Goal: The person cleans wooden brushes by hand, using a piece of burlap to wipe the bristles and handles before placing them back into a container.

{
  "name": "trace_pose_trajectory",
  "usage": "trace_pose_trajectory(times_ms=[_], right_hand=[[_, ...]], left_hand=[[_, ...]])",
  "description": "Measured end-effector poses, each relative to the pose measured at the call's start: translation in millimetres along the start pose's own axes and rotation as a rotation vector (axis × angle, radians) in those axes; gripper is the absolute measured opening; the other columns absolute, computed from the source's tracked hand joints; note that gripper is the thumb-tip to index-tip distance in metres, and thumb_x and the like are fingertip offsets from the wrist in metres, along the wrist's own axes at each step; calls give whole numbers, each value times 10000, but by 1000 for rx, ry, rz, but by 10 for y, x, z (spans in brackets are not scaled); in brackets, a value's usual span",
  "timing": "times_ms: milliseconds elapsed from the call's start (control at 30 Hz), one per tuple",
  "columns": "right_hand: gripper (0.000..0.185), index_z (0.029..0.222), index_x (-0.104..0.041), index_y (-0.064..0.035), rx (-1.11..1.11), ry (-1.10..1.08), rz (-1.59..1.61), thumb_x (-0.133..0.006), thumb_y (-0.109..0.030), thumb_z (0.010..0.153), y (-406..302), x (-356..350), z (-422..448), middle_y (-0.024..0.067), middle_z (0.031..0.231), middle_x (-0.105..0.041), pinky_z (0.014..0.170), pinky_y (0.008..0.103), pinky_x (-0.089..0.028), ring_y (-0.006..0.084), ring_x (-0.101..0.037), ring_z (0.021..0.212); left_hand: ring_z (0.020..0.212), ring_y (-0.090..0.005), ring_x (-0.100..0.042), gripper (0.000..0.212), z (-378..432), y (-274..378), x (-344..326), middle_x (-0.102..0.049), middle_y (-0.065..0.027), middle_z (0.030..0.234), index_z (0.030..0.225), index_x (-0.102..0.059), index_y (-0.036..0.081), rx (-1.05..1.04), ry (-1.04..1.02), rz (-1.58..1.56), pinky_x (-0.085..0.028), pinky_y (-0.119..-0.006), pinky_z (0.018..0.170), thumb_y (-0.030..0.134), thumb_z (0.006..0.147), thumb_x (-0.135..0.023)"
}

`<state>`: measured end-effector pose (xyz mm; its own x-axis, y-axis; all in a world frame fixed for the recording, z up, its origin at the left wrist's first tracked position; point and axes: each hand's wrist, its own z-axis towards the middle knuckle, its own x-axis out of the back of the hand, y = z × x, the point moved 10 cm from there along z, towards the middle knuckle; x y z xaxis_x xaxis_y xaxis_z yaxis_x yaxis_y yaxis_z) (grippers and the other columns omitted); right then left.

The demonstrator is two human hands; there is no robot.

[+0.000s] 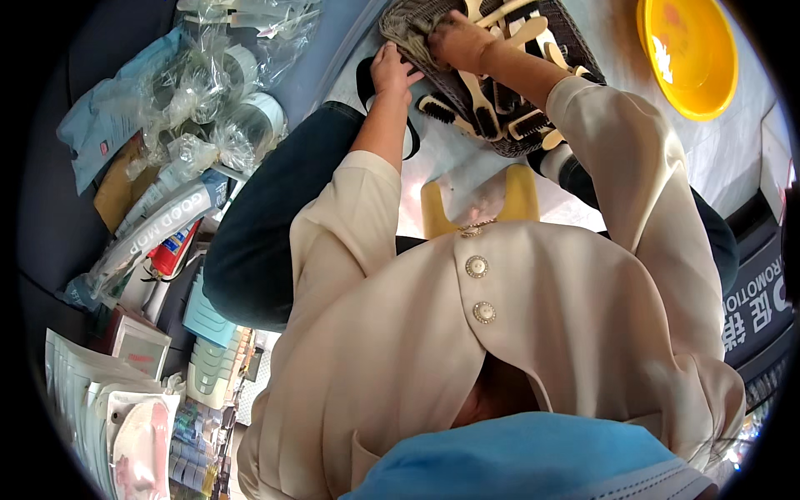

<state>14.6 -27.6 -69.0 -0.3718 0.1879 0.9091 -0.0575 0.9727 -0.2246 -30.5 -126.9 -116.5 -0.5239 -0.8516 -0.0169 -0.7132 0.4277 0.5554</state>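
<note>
A dark woven basket (pixel 581 31) stands on the floor before me, holding several brushes with pale wooden handles and dark bristles. My right hand (pixel 459 40) presses a greyish cloth (pixel 412 31) against the basket's left rim. My left hand (pixel 392 72) holds the outer side of the same rim, fingers spread; part of its grip is hidden. One brush (pixel 481 109) lies over the basket's near side, bristles downward in the picture. Another brush (pixel 447 114) shows beside it, towards my left foot.
At right on the floor sits a yellow plastic basin (pixel 694 62). Bagged goods (pixel 206 94) and packaged stock (pixel 137 431) fill the left side. Below me are the yellow legs of a stool (pixel 522 194). A dark panel with writing (pixel 756 306) stands at right.
</note>
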Motion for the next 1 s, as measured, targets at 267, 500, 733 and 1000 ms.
trace_pose_trajectory(times_ms=[267,500,733,1000], right_hand=[[559,1309,-400,-19,-569,234,735,-590,-198,814,-121,-111,186,205,1203,-553,861,434,-484,374,-575,1046],[456,1321,-427,-57,-233,-92,-19,-447,-178,881,-518,-227,-422,120,1121,-591,1107,433,-205,235,-602,1013],[233,972,-664,-113,-127,-202,-27,-462,-165,869,-562,-582,-711,39,997,-663,999,432,-335,211,-613,993],[148,926,-574,-62,-535,126,367,-493,-140,829,-401,-463,-701,105,824,-674,767,415,-436,265,-660,772]], left_hand=[[1171,-402,-480,570,173,-212,29,-353,-157,1427,1372,-336,55,60,-97,-162,-478,-532,836,450,968,-409],[1298,-433,-341,620,80,-196,14,-207,-164,1504,1454,-196,78,118,-25,-78,-445,-610,893,434,980,-380],[1234,-409,-438,549,104,-166,38,-350,-188,1435,1399,-318,51,90,-35,-85,-460,-583,884,392,977,-398],[1311,-413,-330,667,305,-352,-109,-184,-132,1528,1449,-272,117,276,-201,-109,-371,-619,960,546,947,-370]])
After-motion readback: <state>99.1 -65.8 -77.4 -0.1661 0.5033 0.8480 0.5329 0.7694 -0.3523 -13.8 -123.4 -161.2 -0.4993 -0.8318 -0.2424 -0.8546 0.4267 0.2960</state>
